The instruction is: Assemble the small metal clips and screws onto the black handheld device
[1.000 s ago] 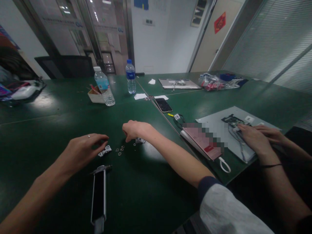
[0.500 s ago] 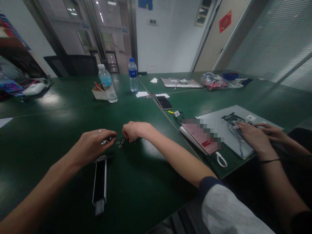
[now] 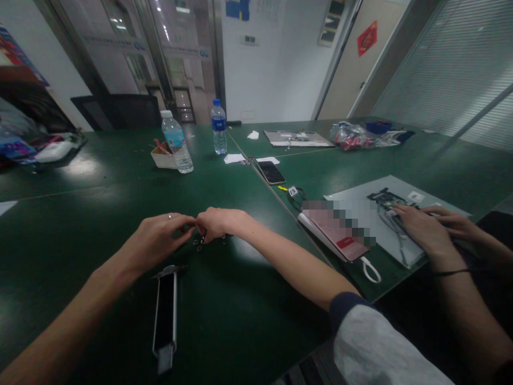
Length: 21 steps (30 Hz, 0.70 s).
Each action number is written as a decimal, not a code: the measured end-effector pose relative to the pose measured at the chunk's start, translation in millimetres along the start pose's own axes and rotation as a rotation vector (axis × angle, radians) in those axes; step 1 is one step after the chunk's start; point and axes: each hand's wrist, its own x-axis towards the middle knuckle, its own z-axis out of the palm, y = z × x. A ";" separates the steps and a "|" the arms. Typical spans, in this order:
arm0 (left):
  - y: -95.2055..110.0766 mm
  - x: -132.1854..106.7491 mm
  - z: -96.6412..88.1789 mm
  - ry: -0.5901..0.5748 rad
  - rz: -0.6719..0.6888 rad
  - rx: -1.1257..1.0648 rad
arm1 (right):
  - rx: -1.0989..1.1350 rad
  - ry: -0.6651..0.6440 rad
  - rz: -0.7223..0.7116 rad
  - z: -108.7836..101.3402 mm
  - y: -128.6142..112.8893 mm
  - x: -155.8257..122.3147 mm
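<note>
My left hand (image 3: 160, 239) is closed in a pinch, its thumb and fingertips touching or almost touching the fingers of my right hand. Whatever lies between those fingertips is too small to make out. My right hand (image 3: 217, 223) is curled with bent fingers; a tiny shiny piece shows at its fingertips, its kind unclear. Just below the hands, several small metal rings (image 3: 199, 248) lie on the green table (image 3: 248, 289). Nearer to me, beneath my left hand, rests a long silver-and-black tool (image 3: 165, 315) with a crosspiece at its far end.
A pink-screened phone (image 3: 336, 227) lies on the right, near a co-worker's hands (image 3: 428, 230) over a grey board (image 3: 340, 190). Farther back stand two water bottles (image 3: 176, 141), a small box (image 3: 162, 156) and a dark phone (image 3: 271, 172). A plastic bag (image 3: 348, 136) lies at the back right.
My left hand has moved right until its fingertips meet my right hand's. The small shiny thing seen in my left fingers before is now hidden. The view has tilted up slightly.
</note>
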 end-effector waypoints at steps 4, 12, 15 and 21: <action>-7.8 -3.1 0.6 -0.008 -0.017 0.004 | -0.001 -0.054 -0.056 -1.1 -2.6 -0.5; -6.8 -4.0 3.0 -0.040 -0.026 0.016 | -0.008 0.002 0.013 1.0 -11.8 -4.3; -6.0 -6.5 6.2 -0.042 -0.020 0.011 | -0.010 0.060 0.024 7.4 -14.5 -1.9; -4.1 -14.9 4.1 -0.043 -0.032 0.017 | -0.030 0.139 0.078 21.0 -20.9 0.7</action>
